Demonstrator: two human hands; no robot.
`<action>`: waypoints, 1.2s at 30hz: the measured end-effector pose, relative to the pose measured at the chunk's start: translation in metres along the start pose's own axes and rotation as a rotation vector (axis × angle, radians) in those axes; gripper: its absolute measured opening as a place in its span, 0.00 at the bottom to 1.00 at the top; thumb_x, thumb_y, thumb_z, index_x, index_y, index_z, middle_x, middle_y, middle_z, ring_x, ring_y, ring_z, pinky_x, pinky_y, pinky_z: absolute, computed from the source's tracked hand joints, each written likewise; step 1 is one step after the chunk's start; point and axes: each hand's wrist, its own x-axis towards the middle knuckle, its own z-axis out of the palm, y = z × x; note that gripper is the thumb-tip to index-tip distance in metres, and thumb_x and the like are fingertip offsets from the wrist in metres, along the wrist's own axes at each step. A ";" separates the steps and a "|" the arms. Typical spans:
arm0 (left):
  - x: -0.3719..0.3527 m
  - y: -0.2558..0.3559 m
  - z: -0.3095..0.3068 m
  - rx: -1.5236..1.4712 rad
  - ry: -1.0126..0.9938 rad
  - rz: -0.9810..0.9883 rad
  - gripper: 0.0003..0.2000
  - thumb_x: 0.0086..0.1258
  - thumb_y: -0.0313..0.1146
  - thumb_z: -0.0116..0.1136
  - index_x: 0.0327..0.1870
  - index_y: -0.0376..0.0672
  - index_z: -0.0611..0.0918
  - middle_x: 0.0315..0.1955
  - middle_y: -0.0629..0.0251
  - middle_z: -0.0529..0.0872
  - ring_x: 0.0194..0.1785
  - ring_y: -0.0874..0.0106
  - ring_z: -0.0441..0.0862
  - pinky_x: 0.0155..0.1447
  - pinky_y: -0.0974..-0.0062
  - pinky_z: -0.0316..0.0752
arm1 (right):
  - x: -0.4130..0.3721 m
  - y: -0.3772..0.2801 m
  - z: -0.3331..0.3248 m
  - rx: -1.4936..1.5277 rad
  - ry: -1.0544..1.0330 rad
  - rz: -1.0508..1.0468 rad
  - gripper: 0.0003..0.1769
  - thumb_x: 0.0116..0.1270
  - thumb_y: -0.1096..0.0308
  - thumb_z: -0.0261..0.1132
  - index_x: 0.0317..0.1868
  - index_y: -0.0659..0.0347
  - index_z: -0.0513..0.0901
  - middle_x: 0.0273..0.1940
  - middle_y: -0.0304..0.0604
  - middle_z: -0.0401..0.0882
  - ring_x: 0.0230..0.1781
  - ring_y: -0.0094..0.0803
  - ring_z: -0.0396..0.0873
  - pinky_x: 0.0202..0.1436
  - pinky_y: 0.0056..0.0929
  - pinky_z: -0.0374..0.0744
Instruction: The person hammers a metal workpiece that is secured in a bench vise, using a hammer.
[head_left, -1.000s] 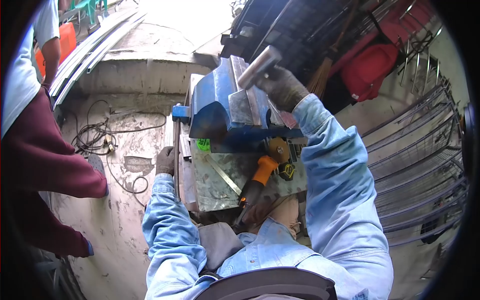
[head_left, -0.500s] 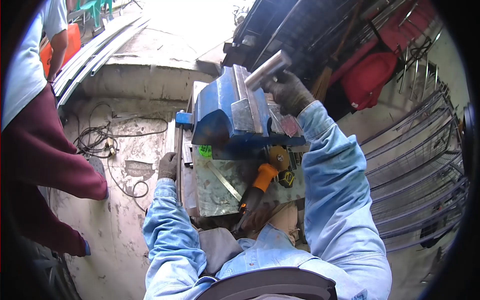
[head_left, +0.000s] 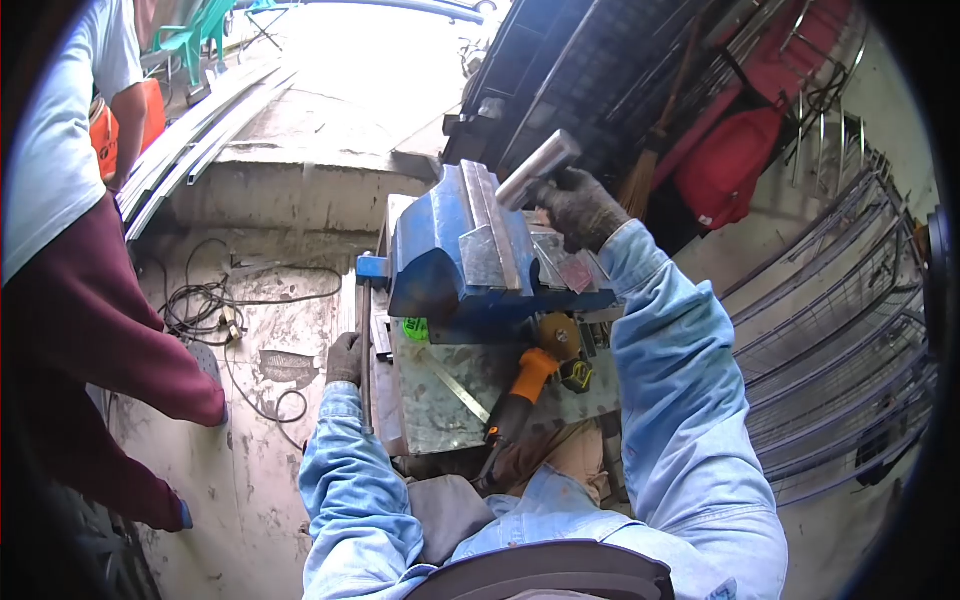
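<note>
My right hand point(head_left: 585, 208), in a dark work glove, is closed around a short shiny metal tube point(head_left: 538, 170). The tube is tilted, its lower end close beside the jaws of a large blue bench vise point(head_left: 430, 240). My gloved left hand point(head_left: 345, 358) is closed at the vise handle point(head_left: 366, 385), a long bar hanging at the vise's left side; its fingers are partly hidden. Below the vise, an orange and black angle grinder point(head_left: 528, 380) with a tan disc lies on the worktop point(head_left: 425, 400). Beside it are a tape measure point(head_left: 577, 375) and a flat metal strip point(head_left: 455, 385).
A person in maroon trousers point(head_left: 120, 330) stands at the left. A coiled cable point(head_left: 205, 305) lies on the floor. Long metal profiles point(head_left: 215, 125) are at the upper left. Metal racks point(head_left: 830, 350), a red bag point(head_left: 730, 165) and a broom point(head_left: 640, 180) are at the right.
The view has shifted, so the vise and both hands appear slightly lower in the picture. Both hands keep their holds, with little movement relative to the vise.
</note>
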 end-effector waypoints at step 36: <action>-0.003 0.006 -0.001 -0.048 0.041 0.015 0.17 0.68 0.41 0.63 0.45 0.35 0.85 0.36 0.55 0.89 0.40 0.70 0.85 0.47 0.71 0.78 | 0.008 0.004 0.013 -0.259 -0.019 -0.262 0.23 0.73 0.54 0.61 0.56 0.64 0.80 0.43 0.47 0.84 0.39 0.33 0.83 0.42 0.37 0.82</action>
